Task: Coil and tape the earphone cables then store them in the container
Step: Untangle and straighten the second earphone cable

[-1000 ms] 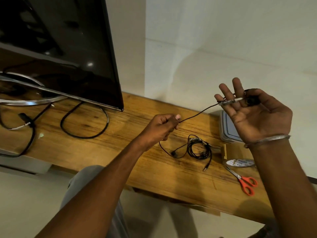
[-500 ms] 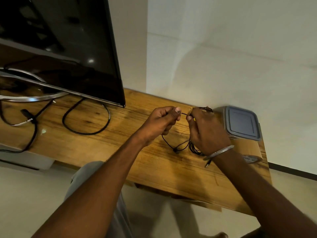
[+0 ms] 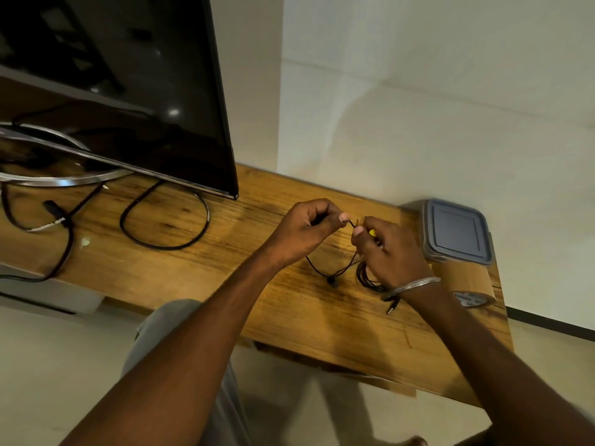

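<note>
My left hand [image 3: 309,231] pinches a thin black earphone cable [image 3: 341,272] above the wooden table. My right hand [image 3: 391,252] is closed on the same cable a few centimetres to the right, with a bit of yellow showing between its fingers. From my hands the cable droops to an earbud [image 3: 331,280] resting on the wood. A coiled black bundle [image 3: 367,278] lies under my right wrist, its jack plug [image 3: 392,308] poking out. The grey-lidded container [image 3: 457,231] stands closed at the far right edge. A tape roll [image 3: 471,299] lies right of my forearm.
A dark TV screen [image 3: 128,91] on a chrome stand [image 3: 58,178] fills the left of the wooden table [image 3: 199,272]. Its black power cables [image 3: 164,226] loop across the wood. A white wall rises behind, and the floor lies below the table's front edge.
My right hand came down from a raised, open-palmed pose to meet my left hand and closed on the cable. The view shifted and the scissors went out of sight.
</note>
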